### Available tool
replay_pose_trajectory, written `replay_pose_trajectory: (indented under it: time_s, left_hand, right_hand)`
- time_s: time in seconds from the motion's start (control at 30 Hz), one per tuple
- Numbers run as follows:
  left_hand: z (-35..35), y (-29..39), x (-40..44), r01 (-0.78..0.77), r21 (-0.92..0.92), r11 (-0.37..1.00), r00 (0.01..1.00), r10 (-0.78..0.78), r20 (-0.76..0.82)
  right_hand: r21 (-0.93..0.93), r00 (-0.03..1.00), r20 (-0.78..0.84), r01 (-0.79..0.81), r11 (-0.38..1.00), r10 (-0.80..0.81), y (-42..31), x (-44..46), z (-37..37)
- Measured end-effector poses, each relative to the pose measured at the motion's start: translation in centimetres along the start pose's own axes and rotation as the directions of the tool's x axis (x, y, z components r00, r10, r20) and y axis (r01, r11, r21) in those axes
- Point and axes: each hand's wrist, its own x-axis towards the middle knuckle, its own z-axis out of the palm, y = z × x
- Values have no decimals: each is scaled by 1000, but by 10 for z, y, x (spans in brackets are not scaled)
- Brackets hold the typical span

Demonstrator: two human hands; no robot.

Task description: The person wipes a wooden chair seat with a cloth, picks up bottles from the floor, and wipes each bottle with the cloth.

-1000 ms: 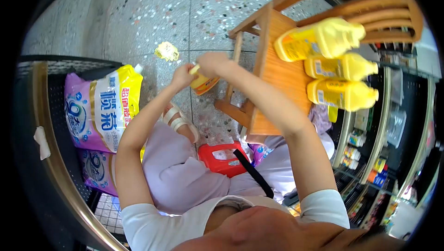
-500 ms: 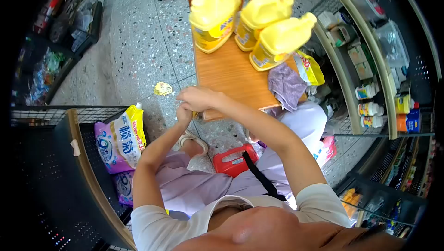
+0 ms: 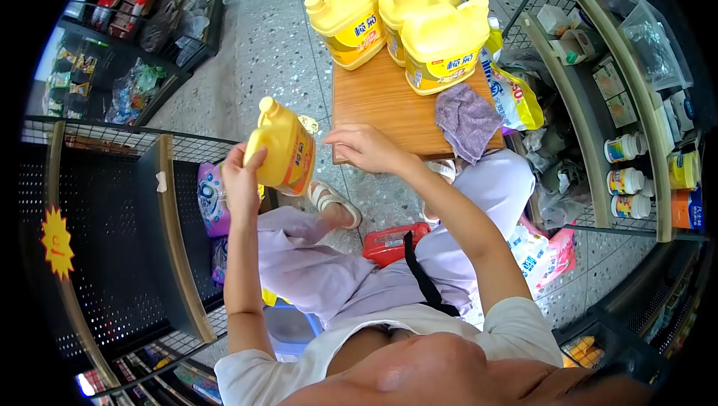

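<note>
My left hand (image 3: 241,178) is closed round the handle of a yellow plastic jug (image 3: 290,153), held up in front of the left shelf, cap upward and slightly tilted. To its right, my right hand (image 3: 368,147) is loosely open with nothing in it, over the front left corner of a wooden chair seat (image 3: 374,107). Three more yellow jugs stand at the back of the seat: one on the left (image 3: 351,21), one at the front right (image 3: 447,45) and one partly hidden behind it (image 3: 404,2). A crumpled purple cloth (image 3: 467,120) hangs over the seat's right edge.
A dark shelf with wooden edges (image 3: 179,249) stands on my left, purple detergent bags (image 3: 213,197) beside it. A red container (image 3: 393,243) lies between my feet. On my right, a shelf holds white tubs (image 3: 627,180); a yellow-and-white bag (image 3: 516,99) leans beside the chair.
My hands were close together by the chair's front corner. Now they are apart, my left hand holding the jug raised on the left. The view has turned somewhat to the left.
</note>
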Motion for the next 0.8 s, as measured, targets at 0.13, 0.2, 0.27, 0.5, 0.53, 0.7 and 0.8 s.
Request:
replay_pose_trajectory:
  time_s: [0.13,0.2,0.27,0.5,0.53,0.7,0.8]
  left_hand:
    - [8,65,-5,-91,-79,993,994,96,60]
    - [18,85,-2,-115,-87,990,984,125,127]
    - [36,99,1,-139,-123,983,968,161,192]
    - [101,82,15,-76,-191,979,918,143,370]
    - [106,81,16,-85,-185,979,913,151,378]
    - [116,89,23,-91,-215,972,884,178,432]
    - [115,81,29,-49,-239,970,862,163,481]
  right_hand:
    - [-35,996,-85,-23,999,20,-7,-27,-21]
    - [-13,990,-109,-91,996,89,-9,-40,-36]
    - [-25,975,-165,-152,988,146,-14,-54,-51]
    - [-172,853,-483,-315,934,199,-15,-91,-93]
    - [-192,835,-514,-335,923,196,-14,-93,-97]
    - [-454,763,-630,-511,730,142,-7,-88,-96]
    - [-541,762,-628,-573,615,158,16,-76,-91]
